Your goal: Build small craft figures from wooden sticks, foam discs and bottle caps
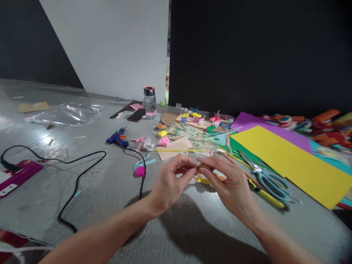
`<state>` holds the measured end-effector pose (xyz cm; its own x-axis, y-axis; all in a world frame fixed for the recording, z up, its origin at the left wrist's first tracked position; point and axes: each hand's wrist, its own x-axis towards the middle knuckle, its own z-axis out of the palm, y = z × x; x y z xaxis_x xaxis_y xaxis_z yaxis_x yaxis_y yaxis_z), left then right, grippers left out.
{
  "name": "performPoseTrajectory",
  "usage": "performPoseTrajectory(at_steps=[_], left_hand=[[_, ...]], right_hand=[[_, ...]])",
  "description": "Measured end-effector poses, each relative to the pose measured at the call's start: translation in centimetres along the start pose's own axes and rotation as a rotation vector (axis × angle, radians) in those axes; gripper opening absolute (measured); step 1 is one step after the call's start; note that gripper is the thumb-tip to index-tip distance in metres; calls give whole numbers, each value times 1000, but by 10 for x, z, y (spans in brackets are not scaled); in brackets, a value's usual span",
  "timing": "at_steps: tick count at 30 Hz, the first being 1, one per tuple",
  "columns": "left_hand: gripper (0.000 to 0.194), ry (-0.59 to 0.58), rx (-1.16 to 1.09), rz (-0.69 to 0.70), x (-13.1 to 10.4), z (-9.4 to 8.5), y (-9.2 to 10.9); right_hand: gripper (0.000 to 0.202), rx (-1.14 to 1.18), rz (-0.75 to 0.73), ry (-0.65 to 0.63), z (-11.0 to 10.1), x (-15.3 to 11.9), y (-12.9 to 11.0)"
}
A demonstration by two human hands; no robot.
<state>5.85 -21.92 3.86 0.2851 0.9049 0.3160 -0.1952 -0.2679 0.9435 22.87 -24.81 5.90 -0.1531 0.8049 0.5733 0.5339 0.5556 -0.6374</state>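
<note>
My left hand (172,181) and my right hand (231,183) meet above the table, thumbs and fingers pinched together. Between the fingertips is a small orange-brown piece (202,167), mostly hidden, so its kind is unclear. Behind and below the fingers lie small yellow and orange pieces (202,180), partly covered by my right hand. Beyond the hands, a yellow stick (165,150) crosses a pale pink sheet (176,146). Light-blue-handled scissors (271,182) and a yellow utility knife (271,199) lie to the right of my right hand.
A blue glue gun (118,138) trails a black cord toward a magenta power strip (26,176). Farther back stand a water bottle (150,103) and a heap of thin sticks (189,134). Yellow (291,161) and purple sheets (244,121) cover the right side. Clear plastic (68,114) lies at left.
</note>
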Motion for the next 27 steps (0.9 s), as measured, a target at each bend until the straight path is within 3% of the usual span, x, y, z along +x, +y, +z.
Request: performPoseTrajectory(at_steps=[3,6,8,13,19,24,27], left_hand=[[6,72,-34,-21,2,-2,2],[9,108,-223,-66,7,-6,3],[13,130,-349,-85,10,-9,4],[15,136,-446,-57,13,-11,5],[10,8,-291,26,-3,-4,8],[14,-72,15,152,-12,-2,16],[11,-76,95,179,-11,-2,18]], right_hand=[[25,114,189,-51,-5,2,2],[25,155,278,20,-15,7,7],[21,80,258,113,-23,11,12],[13,-200,20,268,-36,17,11],[23,158,128,-100,-21,5,-16],[10,179,121,-69,-11,-1,-24],[13,133,116,-59,-13,-1,-23]])
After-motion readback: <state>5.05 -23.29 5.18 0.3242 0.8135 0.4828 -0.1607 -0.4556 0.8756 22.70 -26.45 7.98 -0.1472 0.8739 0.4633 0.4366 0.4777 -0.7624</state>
